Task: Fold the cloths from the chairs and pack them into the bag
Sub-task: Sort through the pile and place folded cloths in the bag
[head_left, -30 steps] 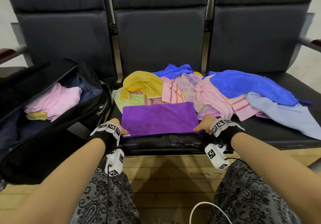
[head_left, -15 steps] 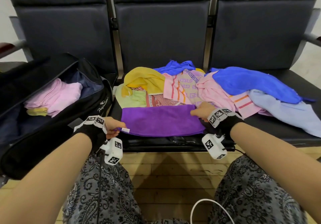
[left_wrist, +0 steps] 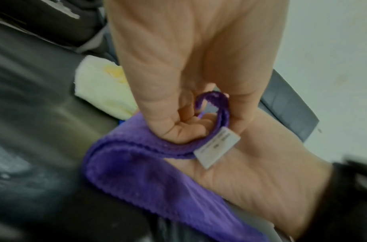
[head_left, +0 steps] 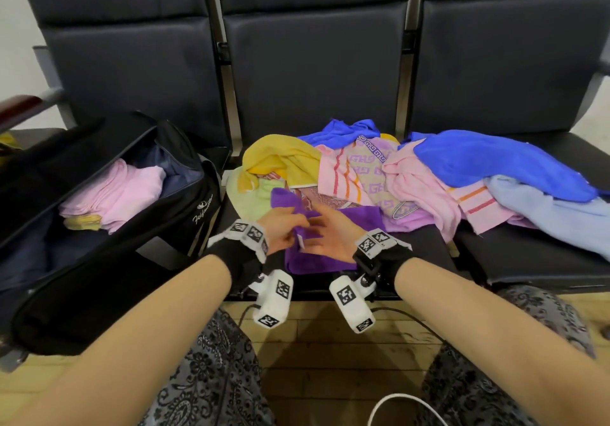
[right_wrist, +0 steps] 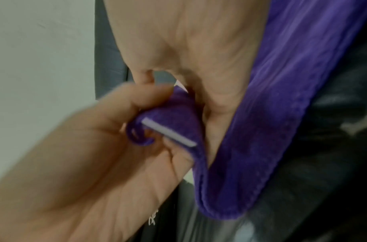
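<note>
A purple cloth [head_left: 317, 263] [left_wrist: 137, 172] [right_wrist: 271, 131] lies on the front of the middle seat, doubled over from the left. My left hand [head_left: 287, 230] [left_wrist: 209, 117] pinches its corner, the one with a white tag [left_wrist: 216, 147], lifted above the seat. My right hand [head_left: 330, 232] [right_wrist: 199, 49] lies flat on the cloth with fingers straight, just under the lifted corner. An open black bag [head_left: 99, 260] stands on the left seat with a folded pink cloth [head_left: 115, 194] inside. Several loose cloths are heaped behind: yellow [head_left: 277, 154], pink striped [head_left: 346, 174], blue [head_left: 495, 161], light blue [head_left: 544, 214].
Three dark padded chairs [head_left: 313, 78] form a row with upright backs. An armrest [head_left: 19, 105] juts out at the far left. Below the seat edge lies a wooden floor [head_left: 330, 343] with a white cable [head_left: 396, 406] between my knees.
My left hand has carried the purple cloth's left corner rightward over the cloth. My right hand has slid left from the cloth's right edge onto its middle. The cloth now looks narrower.
</note>
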`<state>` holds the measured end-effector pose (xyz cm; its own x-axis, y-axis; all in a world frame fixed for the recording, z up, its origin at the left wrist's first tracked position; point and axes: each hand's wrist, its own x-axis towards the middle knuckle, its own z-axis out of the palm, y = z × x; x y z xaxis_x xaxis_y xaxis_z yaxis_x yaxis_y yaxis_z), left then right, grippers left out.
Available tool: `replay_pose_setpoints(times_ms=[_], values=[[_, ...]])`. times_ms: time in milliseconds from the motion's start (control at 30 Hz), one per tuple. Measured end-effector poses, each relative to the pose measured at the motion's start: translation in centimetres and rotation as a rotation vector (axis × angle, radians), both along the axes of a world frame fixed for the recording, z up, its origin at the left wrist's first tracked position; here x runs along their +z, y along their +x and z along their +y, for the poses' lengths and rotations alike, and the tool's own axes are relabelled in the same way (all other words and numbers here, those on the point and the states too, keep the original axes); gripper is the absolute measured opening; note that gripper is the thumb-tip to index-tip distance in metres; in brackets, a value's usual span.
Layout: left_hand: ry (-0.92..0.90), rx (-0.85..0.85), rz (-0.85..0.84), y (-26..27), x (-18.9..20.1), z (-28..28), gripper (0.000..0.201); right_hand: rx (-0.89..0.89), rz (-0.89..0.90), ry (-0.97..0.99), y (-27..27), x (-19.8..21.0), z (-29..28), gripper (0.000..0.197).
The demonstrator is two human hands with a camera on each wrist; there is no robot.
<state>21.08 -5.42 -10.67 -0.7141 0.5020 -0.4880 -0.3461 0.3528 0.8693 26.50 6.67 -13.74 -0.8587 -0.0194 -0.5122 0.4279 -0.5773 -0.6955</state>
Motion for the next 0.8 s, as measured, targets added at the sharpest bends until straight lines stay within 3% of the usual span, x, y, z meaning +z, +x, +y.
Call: replay_pose_setpoints(times_ms=[100,200,300,367,433,567,700,800], values=[[-0.062,-0.146,0.108,2.0,-0.6,2.5,0.023,-0.04,-0.038,0.029,0.0,0.1,0.6,0.038],[-0.025,-0.253,0.094,3.1,-0.9,4.1,0.021,-0.18,-0.096,0.271,0.0,-0.8,1.9,0.021],[0.06,-0.193,0.112,3.1,-0.7,4.4,0.015,-0.229,-0.033,0.344,0.3,-1.5,3.5,0.015],[0.04,-0.082,0.187,2.3,-1.1,4.1,0.021,-0.199,0.026,0.389,0.8,-1.7,4.6,0.025],[-0.126,-0.055,0.372,1.1,-2.0,3.5,0.025,-0.155,0.06,0.44,1.3,-1.9,5.9,0.046],[-0.455,-0.21,0.642,0.3,-3.6,2.3,0.036,-0.139,0.051,0.368,2.4,-2.4,8.2,0.057],[-0.543,-0.352,0.636,0.9,-4.8,2.3,0.052,-0.129,0.015,0.373,3.2,-2.9,9.1,0.058],[-0.562,-0.339,0.587,1.1,-5.5,2.8,0.067,-0.115,-0.034,0.461,3.2,-3.3,9.4,0.058]])
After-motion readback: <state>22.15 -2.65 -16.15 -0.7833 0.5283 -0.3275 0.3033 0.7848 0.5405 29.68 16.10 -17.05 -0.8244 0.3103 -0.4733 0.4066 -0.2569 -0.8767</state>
